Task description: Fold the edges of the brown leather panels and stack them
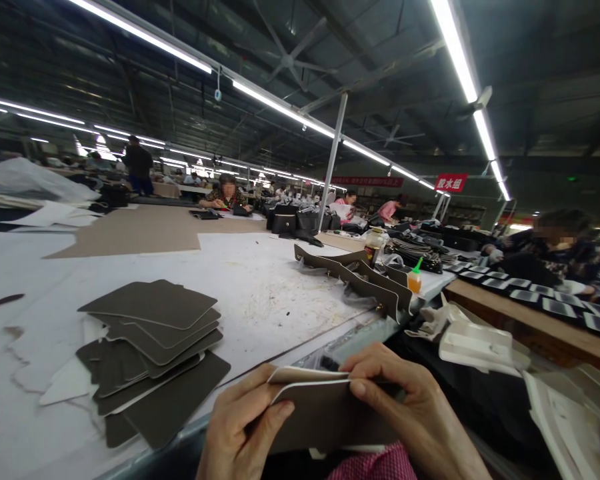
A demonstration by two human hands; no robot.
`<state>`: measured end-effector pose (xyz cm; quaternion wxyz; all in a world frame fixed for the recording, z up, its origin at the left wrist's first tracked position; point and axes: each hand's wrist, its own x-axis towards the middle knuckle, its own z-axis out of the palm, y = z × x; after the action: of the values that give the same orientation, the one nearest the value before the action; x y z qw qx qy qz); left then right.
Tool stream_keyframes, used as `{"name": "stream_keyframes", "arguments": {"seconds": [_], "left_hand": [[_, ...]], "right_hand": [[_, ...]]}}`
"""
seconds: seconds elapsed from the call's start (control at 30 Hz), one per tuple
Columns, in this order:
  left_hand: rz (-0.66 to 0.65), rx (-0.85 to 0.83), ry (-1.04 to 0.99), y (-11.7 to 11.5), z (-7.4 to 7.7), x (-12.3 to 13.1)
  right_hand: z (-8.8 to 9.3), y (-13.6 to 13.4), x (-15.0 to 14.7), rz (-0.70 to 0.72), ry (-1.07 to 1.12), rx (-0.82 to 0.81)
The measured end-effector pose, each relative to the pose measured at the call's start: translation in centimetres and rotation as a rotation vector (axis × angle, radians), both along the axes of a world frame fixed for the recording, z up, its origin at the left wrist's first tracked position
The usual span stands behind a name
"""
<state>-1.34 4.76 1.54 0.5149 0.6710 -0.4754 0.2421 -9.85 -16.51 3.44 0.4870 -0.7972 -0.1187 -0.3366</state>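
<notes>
A: Head view: the left hand (233, 415) pinches the grey layered panel (320, 415) at one end, thumb in front!

B: And the right hand (423, 408) grips its top edge, above pink checked cloth (375, 465), just off the table (265, 293).

A: The layers gape between the hands; uneven pinching could skew those edges.

B: That loose stack (150, 307) looks risky too: one bump could send pieces sliding.
</notes>
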Motion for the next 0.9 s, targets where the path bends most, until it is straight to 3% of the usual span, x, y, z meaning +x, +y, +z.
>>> {"name": "stream_keyframes", "arguments": {"seconds": [0.23,0.4,0.47,0.63,0.73,0.9], "left_hand": [[-0.134,0.030,0.230,-0.6,0.1,0.9],[-0.160,-0.109,0.416,-0.5,-0.9,1.5],[-0.128,-0.145,0.411,-0.5,-1.0,1.4],[0.118,-0.151,0.223,-0.7,-0.4,0.8],[0.115,-0.204,0.162,-1.1,0.0,0.3],[0.115,-0.289,0.226,-1.4,0.1,-0.8]], "right_hand": [[-1.8,0.4,0.3,-0.143,-0.080,0.045],[-2.5,0.5,0.2,-0.246,-0.124,0.034],[-2.5,0.4,0.2,-0.268,-0.141,0.021],[-2.6,0.6,0.4,-0.259,-0.185,-0.075],[-2.6,0.7,0.4,-0.256,-0.213,-0.122],[-2.8,0.5,-0.2,-0.240,-0.189,-0.154]]}}
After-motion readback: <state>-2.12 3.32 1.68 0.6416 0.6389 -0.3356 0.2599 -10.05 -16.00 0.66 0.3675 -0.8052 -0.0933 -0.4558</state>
